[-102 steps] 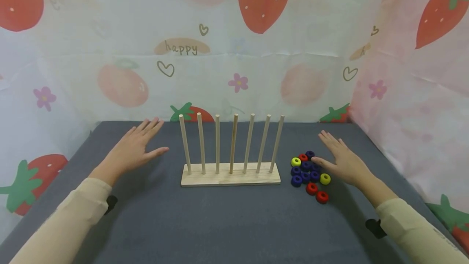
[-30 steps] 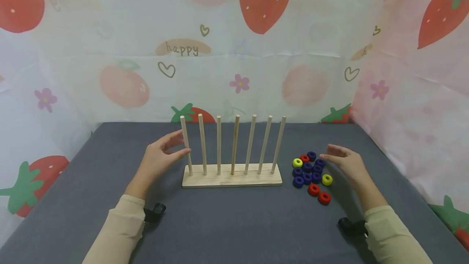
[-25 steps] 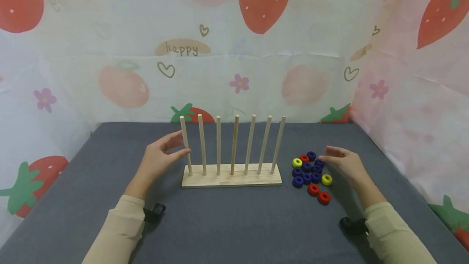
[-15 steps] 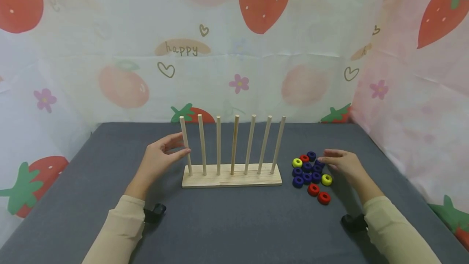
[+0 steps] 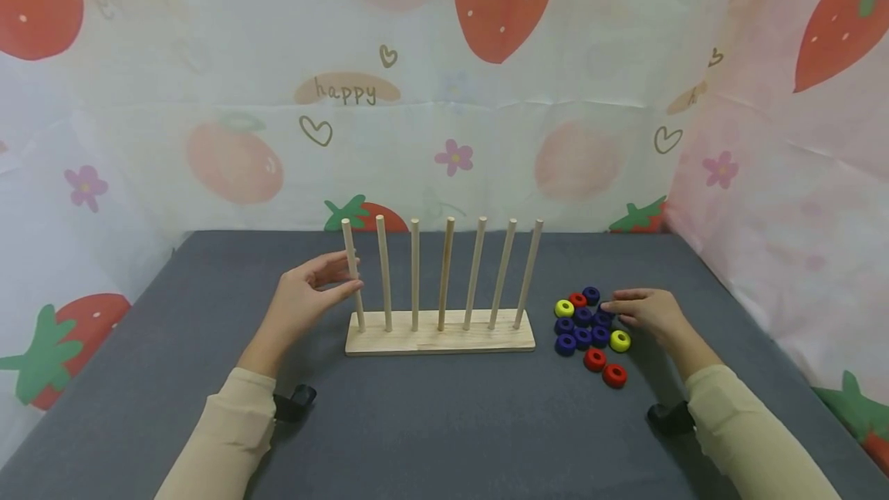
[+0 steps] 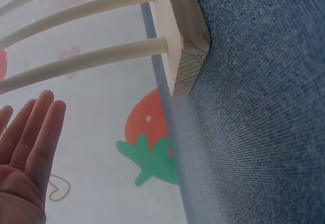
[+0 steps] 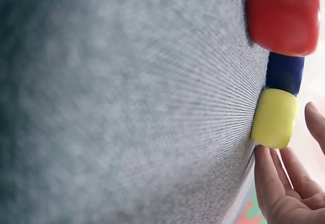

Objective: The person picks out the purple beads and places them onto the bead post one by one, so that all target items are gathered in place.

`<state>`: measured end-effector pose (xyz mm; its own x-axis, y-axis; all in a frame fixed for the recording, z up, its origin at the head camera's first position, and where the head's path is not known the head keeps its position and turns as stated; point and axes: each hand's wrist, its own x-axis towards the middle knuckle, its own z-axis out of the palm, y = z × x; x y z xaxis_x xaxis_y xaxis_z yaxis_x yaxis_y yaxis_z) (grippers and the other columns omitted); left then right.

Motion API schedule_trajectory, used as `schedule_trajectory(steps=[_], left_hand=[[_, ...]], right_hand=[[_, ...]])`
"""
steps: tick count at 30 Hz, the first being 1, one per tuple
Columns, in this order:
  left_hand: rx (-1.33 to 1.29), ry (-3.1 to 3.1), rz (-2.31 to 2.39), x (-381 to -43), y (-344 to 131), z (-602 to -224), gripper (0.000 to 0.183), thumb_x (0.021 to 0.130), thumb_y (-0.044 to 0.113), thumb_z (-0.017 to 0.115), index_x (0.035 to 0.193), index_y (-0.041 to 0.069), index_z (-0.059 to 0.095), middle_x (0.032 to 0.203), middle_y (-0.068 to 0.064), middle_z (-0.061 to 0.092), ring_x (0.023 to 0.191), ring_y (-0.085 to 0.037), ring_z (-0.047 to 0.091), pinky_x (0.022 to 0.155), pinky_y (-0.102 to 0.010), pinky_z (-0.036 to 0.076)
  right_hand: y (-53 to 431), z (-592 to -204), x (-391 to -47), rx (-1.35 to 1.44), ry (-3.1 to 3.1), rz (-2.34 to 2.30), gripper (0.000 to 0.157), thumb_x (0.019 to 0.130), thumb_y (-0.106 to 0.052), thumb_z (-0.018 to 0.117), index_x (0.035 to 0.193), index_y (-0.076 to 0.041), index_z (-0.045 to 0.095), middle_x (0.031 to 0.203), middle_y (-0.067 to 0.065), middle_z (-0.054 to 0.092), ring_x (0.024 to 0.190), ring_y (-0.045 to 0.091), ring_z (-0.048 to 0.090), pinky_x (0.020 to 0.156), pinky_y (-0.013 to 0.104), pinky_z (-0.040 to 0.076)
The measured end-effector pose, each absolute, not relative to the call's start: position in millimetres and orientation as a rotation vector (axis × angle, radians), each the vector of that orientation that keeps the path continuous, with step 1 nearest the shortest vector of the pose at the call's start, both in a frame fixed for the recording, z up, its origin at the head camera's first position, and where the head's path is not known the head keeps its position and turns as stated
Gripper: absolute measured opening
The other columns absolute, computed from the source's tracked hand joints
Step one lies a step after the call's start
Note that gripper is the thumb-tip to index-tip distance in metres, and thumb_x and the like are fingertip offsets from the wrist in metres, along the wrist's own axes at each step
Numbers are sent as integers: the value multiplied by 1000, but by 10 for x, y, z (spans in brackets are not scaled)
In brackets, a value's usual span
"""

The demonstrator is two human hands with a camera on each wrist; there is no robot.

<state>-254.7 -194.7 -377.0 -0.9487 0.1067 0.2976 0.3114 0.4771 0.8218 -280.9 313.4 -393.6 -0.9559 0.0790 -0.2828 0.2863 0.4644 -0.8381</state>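
Note:
A wooden rack [image 5: 441,342] with a row of upright pegs stands mid-table. My left hand [image 5: 305,292] is at its leftmost peg [image 5: 353,272], thumb in front and fingertips behind. In the left wrist view those fingers [image 6: 43,137] are nearly straight, just short of the peg. Right of the rack lie blue, red and yellow rings. My right hand [image 5: 653,315] reaches in from the right, its thumb and fingertips at a blue ring [image 5: 607,314], partly covering it. In the right wrist view its fingers [image 7: 271,183] extend behind a yellow ring [image 7: 274,118], thumb apart.
Two red rings [image 5: 614,376] lie nearest the front of the group. A yellow ring [image 5: 564,308] is at its left edge. Dark grey cloth covers the table [image 5: 444,423]. A printed curtain [image 5: 417,137] rises behind the table and along both sides.
Over the earlier frames the left hand moved right to the leftmost peg, then stayed. The right hand drew its fingers together and lowered left onto a blue ring. Rack and rings have not visibly moved.

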Motion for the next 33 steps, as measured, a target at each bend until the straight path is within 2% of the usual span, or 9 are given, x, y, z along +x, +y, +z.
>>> schedule_trajectory(steps=[2,10,16,18,21,26,28,33], left_hand=[[-372,-2517,-1471,-2546,-1938,-3766,51,89,32,76,136,17,62,127,-9,70,97,12,63,90,-36,61],[-382,-2505,-1503,-2554,-1931,-3779,48,90,31,75,135,16,63,125,-10,71,97,10,65,84,-19,59],[-388,-2490,-1522,-2553,-1939,-3781,49,90,32,75,135,16,63,127,-10,70,97,12,64,83,-14,57],[-388,-2489,-1522,-2551,-1940,-3779,49,90,32,75,135,16,63,127,-11,70,97,13,64,83,-14,57],[-387,-2486,-1522,-2547,-1940,-3777,49,90,31,75,135,16,63,126,-11,70,97,13,64,83,-14,57],[-391,-2486,-1521,-2546,-1933,-3774,49,90,32,75,135,16,63,126,-10,70,97,12,64,83,-14,57],[-391,-2484,-1522,-2547,-1931,-3774,49,90,32,75,135,16,63,126,-10,70,97,12,64,83,-14,57],[-405,-2470,-1545,-2553,-1927,-3775,48,91,29,74,135,15,63,127,-11,70,97,11,65,83,-15,57]], right_hand=[[3125,-3934,-2806,325,2503,-1505,68,92,-26,73,143,9,46,152,29,40,85,-8,60,89,24,60],[3094,-3956,-2853,359,2535,-1483,61,90,-19,74,136,13,51,148,34,41,78,-4,62,81,23,62],[3084,-3954,-2873,412,2572,-1407,56,92,-22,72,136,9,54,149,32,42,78,-2,64,103,43,54],[3082,-3958,-2877,415,2586,-1387,55,92,-22,72,135,9,55,148,32,43,78,-1,64,105,46,52],[3076,-3958,-2878,412,2602,-1379,53,92,-21,72,133,9,57,147,33,44,79,0,65,100,42,56],[3068,-3962,-2894,406,2633,-1358,51,90,-19,74,129,10,60,144,34,47,76,-1,65,83,29,62],[3065,-3962,-2899,410,2646,-1343,50,90,-19,75,128,10,61,143,34,47,75,-2,65,82,29,62],[3076,-3941,-2885,398,2701,-1255,47,90,-22,75,125,8,65,140,33,52,79,3,68,89,39,61]])
